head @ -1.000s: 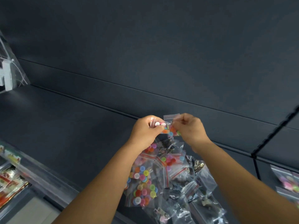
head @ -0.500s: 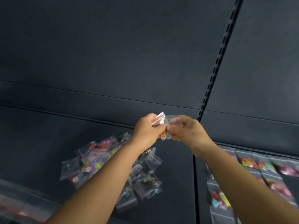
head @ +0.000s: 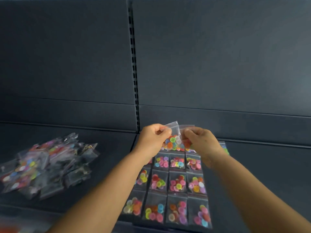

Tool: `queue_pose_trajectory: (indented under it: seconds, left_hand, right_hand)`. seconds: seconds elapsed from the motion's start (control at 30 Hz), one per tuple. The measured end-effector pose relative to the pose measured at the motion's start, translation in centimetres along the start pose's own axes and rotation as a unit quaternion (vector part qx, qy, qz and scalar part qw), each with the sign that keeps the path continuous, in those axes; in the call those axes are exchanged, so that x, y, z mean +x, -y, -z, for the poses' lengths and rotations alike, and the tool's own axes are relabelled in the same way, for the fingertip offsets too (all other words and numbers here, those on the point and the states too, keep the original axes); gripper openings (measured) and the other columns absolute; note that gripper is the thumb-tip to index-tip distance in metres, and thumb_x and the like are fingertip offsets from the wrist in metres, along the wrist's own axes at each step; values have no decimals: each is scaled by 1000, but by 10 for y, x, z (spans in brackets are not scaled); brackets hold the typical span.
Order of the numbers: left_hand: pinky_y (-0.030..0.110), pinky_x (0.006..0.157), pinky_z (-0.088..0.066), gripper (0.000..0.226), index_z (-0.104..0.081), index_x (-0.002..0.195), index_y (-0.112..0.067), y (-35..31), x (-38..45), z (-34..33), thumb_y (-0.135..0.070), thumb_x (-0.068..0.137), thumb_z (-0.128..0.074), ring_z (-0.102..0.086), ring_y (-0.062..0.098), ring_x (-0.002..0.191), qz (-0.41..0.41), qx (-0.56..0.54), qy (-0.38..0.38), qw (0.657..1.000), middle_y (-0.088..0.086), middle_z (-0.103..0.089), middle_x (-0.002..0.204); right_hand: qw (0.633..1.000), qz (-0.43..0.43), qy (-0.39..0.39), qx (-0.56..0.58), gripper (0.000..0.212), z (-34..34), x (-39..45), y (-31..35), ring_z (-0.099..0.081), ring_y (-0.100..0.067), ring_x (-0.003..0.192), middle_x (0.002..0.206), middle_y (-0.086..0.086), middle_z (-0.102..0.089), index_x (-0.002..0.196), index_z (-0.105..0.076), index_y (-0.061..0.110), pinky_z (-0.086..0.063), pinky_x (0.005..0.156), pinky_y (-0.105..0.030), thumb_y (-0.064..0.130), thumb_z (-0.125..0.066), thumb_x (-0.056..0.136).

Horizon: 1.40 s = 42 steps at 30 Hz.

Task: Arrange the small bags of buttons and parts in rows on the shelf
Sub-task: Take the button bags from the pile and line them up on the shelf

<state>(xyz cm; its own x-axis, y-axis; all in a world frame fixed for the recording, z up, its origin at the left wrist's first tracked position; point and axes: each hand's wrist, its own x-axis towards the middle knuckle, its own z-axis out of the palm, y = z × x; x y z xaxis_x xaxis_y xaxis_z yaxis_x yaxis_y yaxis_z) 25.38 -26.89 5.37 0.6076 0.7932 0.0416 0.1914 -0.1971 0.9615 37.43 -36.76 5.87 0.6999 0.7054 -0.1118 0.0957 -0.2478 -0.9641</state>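
My left hand (head: 154,140) pinches the top of a small clear bag of coloured buttons (head: 174,140). My right hand (head: 201,142) pinches a second small button bag (head: 186,132) with a red seal strip, right beside the first. Both bags hang above the back of a grid of button bags (head: 176,184) laid flat in neat rows on the dark shelf (head: 252,174). A loose heap of bags of buttons and metal parts (head: 47,165) lies on the shelf to the left.
A slotted upright (head: 133,64) splits the dark back panel into two sections. The shelf's front edge (head: 25,209) runs along the bottom left. Something red and blurred shows at the bottom left corner (head: 8,230).
The view has swung right, from the heap to the arranged rows. Both hands carried the bags over to above the grid, and the two bags are now held apart, one in each hand.
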Motion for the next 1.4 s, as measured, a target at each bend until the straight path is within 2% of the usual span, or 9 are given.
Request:
queue_pose_trajectory:
  seconds: [0.13,0.3,0.47,0.6,0.7,0.83,0.93,1.1,1.4]
  left_hand:
    - [30,75,-54,10,-67,92,-20,-8,-16,-47,-25,90,-60,-59,10,70,-5,25,14,1000,-7,-67,83]
    - [27,68,-52,9,-66,93,-20,-9,-25,-91,-23,90,-59,-61,8,69,-15,94,31,995,-6,-68,83]
    - [24,73,-49,15,-64,103,-15,2,-25,-123,-21,92,-57,-60,11,87,-25,191,49,980,-3,-66,99]
    - [17,58,-41,17,-60,109,-14,12,-18,-140,-19,93,-57,-56,11,79,-21,231,58,971,1,-65,102]
    - [21,57,-42,24,-57,117,-13,16,-10,-147,-20,93,-56,-59,14,76,-28,281,58,958,3,-67,101]
    - [31,94,-42,42,-48,131,-14,21,-8,-146,-23,92,-59,-47,21,119,-94,392,48,914,4,-53,126]
    - [32,103,-37,41,-49,135,-15,25,-15,-147,-24,95,-54,-38,19,125,-164,430,88,883,0,-48,132]
    - [35,95,-43,29,-62,120,-13,34,-20,-153,-26,97,-48,-43,18,114,-189,451,148,859,-1,-57,121]
    - [35,89,-45,26,-63,116,-13,32,-17,-151,-21,96,-50,-46,20,111,-183,462,151,854,1,-58,117]
  right_hand:
    - [999,16,-26,-30,21,55,-10,-21,-56,-11,56,60,4,-63,82,-72,23,-50,64,-29,18,-54,91]
    - [991,24,-95,-96,15,107,-17,-45,-57,-1,43,60,1,-64,81,-69,18,-41,43,-9,14,-57,89]
    - [988,-3,-80,-135,17,121,-15,-70,-60,2,42,64,7,-65,89,-68,15,-51,55,-16,10,-52,88]
    - [982,-10,-91,-168,15,118,-7,-84,-60,2,48,73,3,-68,96,-66,13,-47,48,-12,11,-53,87]
    - [975,-15,-95,-201,23,117,0,-87,-61,-6,67,95,0,-68,110,-60,13,-43,53,-15,14,-55,87]
    - [939,36,-89,-330,46,120,1,-95,-51,-23,114,126,-4,-54,133,-49,19,-43,89,-30,20,-60,88]
    - [917,77,-60,-386,38,122,-5,-100,-45,-24,120,130,-3,-52,127,-57,22,-41,93,-33,21,-58,90]
    - [905,95,-19,-414,18,120,-10,-110,-51,-24,107,111,1,-61,105,-68,22,-46,86,-31,24,-57,91]
    - [905,121,-21,-406,13,115,-7,-113,-53,-21,98,100,2,-63,92,-71,19,-48,81,-33,22,-58,90]
